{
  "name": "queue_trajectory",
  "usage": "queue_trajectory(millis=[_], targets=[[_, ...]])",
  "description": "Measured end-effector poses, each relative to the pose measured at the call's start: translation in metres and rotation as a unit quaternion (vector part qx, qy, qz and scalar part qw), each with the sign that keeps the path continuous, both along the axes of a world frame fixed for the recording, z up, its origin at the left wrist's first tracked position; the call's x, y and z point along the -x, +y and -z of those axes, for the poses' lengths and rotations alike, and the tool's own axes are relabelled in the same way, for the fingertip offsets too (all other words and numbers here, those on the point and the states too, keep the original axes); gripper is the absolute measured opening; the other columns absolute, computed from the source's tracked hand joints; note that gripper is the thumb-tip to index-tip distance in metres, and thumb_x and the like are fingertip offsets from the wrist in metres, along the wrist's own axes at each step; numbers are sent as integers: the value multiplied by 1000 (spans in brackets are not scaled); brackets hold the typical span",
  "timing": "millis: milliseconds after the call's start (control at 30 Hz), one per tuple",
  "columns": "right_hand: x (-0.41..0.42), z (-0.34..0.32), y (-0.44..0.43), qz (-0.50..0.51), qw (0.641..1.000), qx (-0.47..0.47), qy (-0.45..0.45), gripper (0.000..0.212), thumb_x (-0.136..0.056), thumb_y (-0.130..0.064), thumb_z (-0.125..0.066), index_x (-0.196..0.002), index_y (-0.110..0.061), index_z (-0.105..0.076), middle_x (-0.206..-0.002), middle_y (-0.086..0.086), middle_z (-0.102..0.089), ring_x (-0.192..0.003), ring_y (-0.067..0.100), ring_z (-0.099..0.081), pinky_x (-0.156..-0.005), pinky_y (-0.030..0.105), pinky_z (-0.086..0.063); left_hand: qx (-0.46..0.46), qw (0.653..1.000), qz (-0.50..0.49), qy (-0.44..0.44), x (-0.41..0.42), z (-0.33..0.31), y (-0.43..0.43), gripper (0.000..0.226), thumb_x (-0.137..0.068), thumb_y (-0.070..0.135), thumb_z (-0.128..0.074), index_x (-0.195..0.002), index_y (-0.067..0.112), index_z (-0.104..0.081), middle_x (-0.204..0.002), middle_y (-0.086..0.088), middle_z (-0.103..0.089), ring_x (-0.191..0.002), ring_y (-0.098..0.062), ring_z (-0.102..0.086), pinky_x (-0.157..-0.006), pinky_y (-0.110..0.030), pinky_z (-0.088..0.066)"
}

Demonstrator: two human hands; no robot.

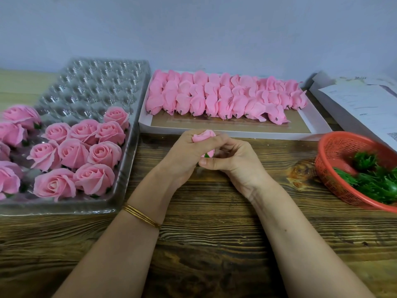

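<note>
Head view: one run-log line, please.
left hand grips pink rose | right hand pinches its green base | over wooden table

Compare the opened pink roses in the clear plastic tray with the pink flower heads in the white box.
Tray roses sit upright, opened, spiral centres showing; box heads lie sideways in rows, furled. Tray roses have green bases; box heads end in bare dark stubs. Both are the same pink.

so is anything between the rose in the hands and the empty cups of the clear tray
Nothing visible blocks it. Between the rose and the clear tray lies only bare table. Finished roses fill the near cups; the empty cups sit behind them.
</note>
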State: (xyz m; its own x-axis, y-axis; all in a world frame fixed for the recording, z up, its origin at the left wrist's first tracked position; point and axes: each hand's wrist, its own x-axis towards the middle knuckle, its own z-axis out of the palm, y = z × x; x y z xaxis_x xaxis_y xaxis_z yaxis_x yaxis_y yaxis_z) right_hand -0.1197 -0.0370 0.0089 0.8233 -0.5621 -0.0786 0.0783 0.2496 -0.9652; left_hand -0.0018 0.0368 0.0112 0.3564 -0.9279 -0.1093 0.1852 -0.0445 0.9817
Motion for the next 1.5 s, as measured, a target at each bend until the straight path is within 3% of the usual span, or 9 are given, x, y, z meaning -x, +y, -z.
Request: queue_trajectory(millis=[133,233,400,567,667,900,1167,1333,1500], targets=[[-2,2,2,35,999,26,3,43,-58,12,-81,-96,-9,-76,-87,11,-75,-83,21,-70,-83,37,-58,21,1000,-12,3,0,0,0,7,-85,5,-71,-90,8,-73,-84,-4,-71,-82,-14,-68,-71,-23,-57],[-2,2,2,68,996,56,0,34,-62,14,-80,-84,-12,-78,-84,9,-76,-81,18,-72,-76,27,-57,30,999,-31,10,0,0,0,32,-67,15,-83,-97,10,-72,-90,-3,-68,-89,-16,-66,-74,-27,-57],[-2,2,0,125,990,64,25,35,-63,14,-79,-93,-5,-76,-88,13,-77,-82,20,-72,-73,27,-58,-17,996,-90,-5,4,4,-3,65,-51,23,-95,-109,13,-68,-103,-4,-71,-103,-21,-68,-93,-42,-57],[-4,4,-3,171,982,74,42,34,-64,19,-76,-91,-2,-75,-83,14,-75,-78,21,-70,-75,32,-61,-25,997,-64,19,14,6,-6,37,-77,15,-84,-110,8,-69,-111,-17,-73,-110,-29,-69,-97,-42,-55],[-3,4,-1,164,982,85,36,31,-66,18,-77,-90,0,-75,-82,14,-76,-75,20,-71,-70,30,-60,-24,998,-58,13,16,7,-6,25,-79,14,-82,-102,11,-72,-108,-15,-74,-108,-27,-69,-99,-43,-54],[-3,3,0,120,985,125,22,37,-68,18,-76,-86,-15,-76,-79,-3,-77,-78,8,-72,-67,18,-55,-16,998,-50,22,16,5,-4,23,-77,10,-82,-99,11,-76,-102,-10,-76,-102,-21,-71,-99,-41,-55],[-7,6,1,123,978,168,21,36,-65,17,-80,-96,-2,-75,-106,14,-74,-97,18,-70,-87,30,-56,3,997,-73,14,16,4,-3,20,-77,0,-79,-93,11,-76,-100,-11,-76,-96,-21,-72,-91,-36,-57],[-6,5,1,115,975,190,23,39,-63,16,-81,-96,-5,-76,-93,-1,-77,-86,4,-71,-75,16,-53,1,996,-92,2,17,4,-4,18,-85,2,-73,-99,13,-74,-104,-11,-76,-101,-20,-71,-92,-35,-57],[-5,5,-1,128,966,218,47,40,-60,10,-85,-94,-8,-73,-85,2,-74,-73,10,-65,-71,24,-53,13,996,-93,-4,18,2,-4,27,-89,0,-68,-115,8,-70,-112,-23,-70,-96,-22,-67,-94,-39,-54]])
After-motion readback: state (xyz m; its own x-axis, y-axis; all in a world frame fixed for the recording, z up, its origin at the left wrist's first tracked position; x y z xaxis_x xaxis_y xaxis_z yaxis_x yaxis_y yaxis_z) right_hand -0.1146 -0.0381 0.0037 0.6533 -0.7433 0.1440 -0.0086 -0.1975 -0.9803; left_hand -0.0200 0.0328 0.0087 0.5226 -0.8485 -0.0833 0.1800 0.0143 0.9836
